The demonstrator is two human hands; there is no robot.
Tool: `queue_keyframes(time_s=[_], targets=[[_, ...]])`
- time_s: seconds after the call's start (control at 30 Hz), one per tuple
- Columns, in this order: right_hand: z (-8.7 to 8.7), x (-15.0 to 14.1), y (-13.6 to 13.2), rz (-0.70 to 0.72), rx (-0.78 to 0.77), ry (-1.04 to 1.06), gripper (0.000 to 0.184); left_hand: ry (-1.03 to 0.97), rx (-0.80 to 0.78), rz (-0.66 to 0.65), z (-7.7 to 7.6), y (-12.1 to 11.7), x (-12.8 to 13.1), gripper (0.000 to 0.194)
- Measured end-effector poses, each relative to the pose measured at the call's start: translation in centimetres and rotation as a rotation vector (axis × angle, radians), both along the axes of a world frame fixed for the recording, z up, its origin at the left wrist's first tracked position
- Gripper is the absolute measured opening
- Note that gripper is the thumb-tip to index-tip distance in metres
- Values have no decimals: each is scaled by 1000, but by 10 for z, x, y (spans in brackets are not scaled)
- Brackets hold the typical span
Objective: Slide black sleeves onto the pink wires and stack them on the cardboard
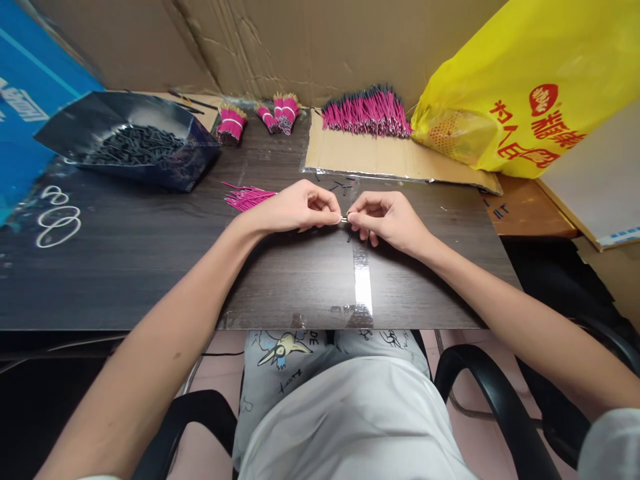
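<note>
Both hands meet over the middle of the dark wooden table (150, 267). My left hand (295, 208) is closed in a pinch on a thin pink wire whose metal tip shows between the hands. My right hand (383, 219) is pinched on a small black piece at that same tip; what it is exactly is too small to tell. A loose bunch of pink wires (247, 197) lies just left of my left hand. Tiny black sleeves (343, 185) are scattered on the table just beyond the fingers.
A dark bag of black sleeves (133, 145) sits at the back left. Tied pink wire bundles (277, 117) and a larger pink pile (367, 112) on cardboard lie at the back. A yellow plastic bag (530, 87) fills the right. Rubber bands (57, 223) lie far left.
</note>
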State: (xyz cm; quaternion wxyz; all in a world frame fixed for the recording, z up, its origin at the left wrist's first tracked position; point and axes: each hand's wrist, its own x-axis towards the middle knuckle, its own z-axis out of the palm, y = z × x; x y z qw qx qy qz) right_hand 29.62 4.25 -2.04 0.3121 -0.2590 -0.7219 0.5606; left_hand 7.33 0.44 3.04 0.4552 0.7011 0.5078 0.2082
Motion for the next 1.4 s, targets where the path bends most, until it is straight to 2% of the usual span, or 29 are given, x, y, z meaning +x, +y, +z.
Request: queue_keyframes(time_s=[0.23,0.6,0.8,0.9,1.07,1.27,1.4], targets=[[0,-1,0,26,-72,57,40,-14,17,13,-3,0,0,20],[0,-1,3,131,-137,101,57,-119,1,-26,-4,0,-1,25],[-2,0,2,143,-34,102,57,-181,-36,-37,-9,1,0,36],[1,-1,2,144,-61,128,59,-239,-64,-30,-11,1,1,39],[7,1,5,146,-165,160,59,-346,-98,32,-14,3,0,32],[8,5,10,87,-126,149,53,-344,-53,100,-14,5,-4,23],[7,4,10,57,-126,130,48,-293,-35,100,-12,6,-4,22]])
